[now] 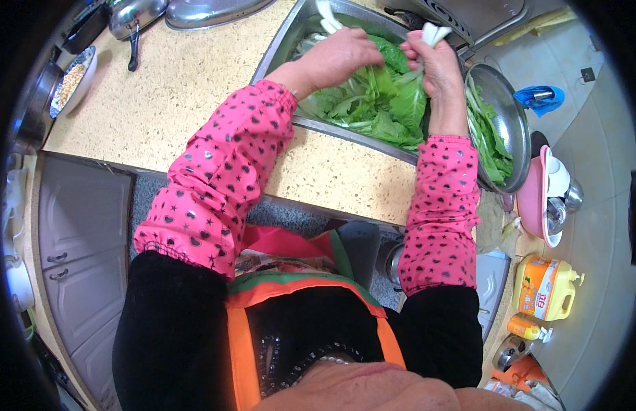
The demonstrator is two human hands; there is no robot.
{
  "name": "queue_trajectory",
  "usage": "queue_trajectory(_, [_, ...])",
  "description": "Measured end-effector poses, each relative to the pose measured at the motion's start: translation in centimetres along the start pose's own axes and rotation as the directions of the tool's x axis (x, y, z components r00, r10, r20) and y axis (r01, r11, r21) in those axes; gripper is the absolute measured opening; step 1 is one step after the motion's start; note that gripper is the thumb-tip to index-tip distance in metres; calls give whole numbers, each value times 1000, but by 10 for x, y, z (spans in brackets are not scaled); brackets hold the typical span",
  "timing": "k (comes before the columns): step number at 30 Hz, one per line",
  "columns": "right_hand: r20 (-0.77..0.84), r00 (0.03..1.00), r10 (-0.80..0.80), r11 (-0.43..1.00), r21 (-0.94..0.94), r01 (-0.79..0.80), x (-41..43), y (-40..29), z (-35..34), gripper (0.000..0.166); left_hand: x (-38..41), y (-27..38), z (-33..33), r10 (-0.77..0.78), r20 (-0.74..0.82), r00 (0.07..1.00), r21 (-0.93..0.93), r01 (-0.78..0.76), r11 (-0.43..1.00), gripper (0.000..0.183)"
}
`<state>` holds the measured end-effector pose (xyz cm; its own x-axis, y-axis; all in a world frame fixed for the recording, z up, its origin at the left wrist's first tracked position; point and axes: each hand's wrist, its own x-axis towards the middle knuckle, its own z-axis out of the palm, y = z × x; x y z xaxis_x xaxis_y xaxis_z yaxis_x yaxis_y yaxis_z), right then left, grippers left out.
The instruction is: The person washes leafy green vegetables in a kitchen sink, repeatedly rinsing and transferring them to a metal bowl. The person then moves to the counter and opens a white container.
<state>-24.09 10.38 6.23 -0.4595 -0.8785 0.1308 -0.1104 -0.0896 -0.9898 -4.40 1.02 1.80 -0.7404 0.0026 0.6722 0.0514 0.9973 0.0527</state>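
Observation:
Leafy green vegetables with white stalks (384, 115) lie in a rectangular steel sink (348, 134). Over the sink's right part, my right hand (438, 64) grips a bunch of leafy greens (414, 100) by its white stalks, the leaves hanging down. My left hand (340, 57) is above the middle of the sink, back of the hand up, fingers bent down beside the leaves; white stalks (328, 18) show just beyond it. Its fingertips are hidden, so whether it holds them is unclear. Right of the sink, a round metal strainer bowl (521, 149) contains more greens (490, 133).
The faucet (495, 33) is behind my right hand. A pink basin (533, 205) with bowls stands right of the strainer, near a yellow detergent jug (546, 287). At the left are a bowl of grains (71, 90), a lidded pan (135, 18) and a large metal lid (210, 13).

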Motion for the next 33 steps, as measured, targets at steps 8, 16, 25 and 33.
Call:
queue_trajectory(8, [484,857,178,947,152,-283,0,24,12,34,17,41,-5,182,201,962,-73,-171,983,12])
queue_trajectory(16, [544,831,113,990,10,-142,-12,0,18,43,15,54,-9,313,-18,949,-203,-310,929,11])
queue_trajectory(25, [302,940,-157,986,-6,167,-27,-61,-20,32,8,25,-80,-469,-342,814,-579,210,788,37])
queue_trajectory(33, [511,859,-40,938,-277,208,-31,-27,41,26,9,36,-63,-395,-143,908,-653,213,726,38])
